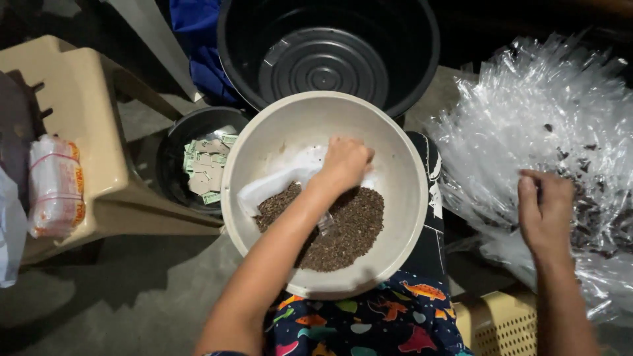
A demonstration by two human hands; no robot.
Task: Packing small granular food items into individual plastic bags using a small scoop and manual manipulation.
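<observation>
Head view shows the left hand [344,161] curled shut on a small clear bag [280,179] inside the lap-held cream bowl [257,138] of brown seeds [346,231], while the right hand [544,207], fingers loosely bent, pinches at the clear bag pile [527,99] within reach.

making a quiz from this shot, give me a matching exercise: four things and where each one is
Things:
1. left hand
2. right hand
3. black tub
4. small paper tags

Places:
A. in the small dark bucket left of the bowl
B. on the pile of clear plastic bags
C. in the beige bowl, over the dark grains
D. behind the beige bowl, at the top

Pairs: 1-C, 2-B, 3-D, 4-A
</observation>
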